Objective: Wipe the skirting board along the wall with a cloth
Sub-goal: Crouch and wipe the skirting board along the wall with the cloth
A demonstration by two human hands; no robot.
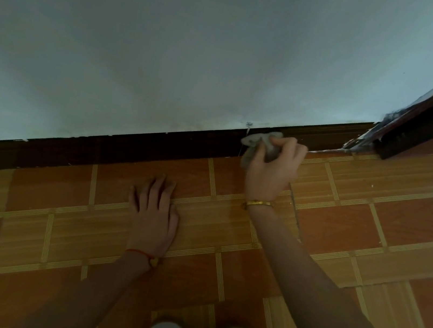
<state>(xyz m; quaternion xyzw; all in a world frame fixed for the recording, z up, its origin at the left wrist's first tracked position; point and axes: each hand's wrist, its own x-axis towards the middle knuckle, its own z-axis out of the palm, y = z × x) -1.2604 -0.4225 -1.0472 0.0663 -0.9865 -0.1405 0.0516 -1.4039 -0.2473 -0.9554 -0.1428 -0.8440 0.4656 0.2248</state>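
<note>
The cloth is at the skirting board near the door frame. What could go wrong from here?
1. The right hand holds the cloth bunched up, so little of it touches the skirting board and strips may stay dusty.
2. Pale smears lie by the door frame; the cloth could spread them onto the dark board.
3. The left hand rests flat on the tiled floor and might slip if leaned on.

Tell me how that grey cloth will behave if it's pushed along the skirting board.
The cloth bunches and folds in the right hand, so it is probably soft and floppy. It likely moulds to the skirting board rather than sliding stiffly. It looks light, and loose edges may drag or fold under.
</note>
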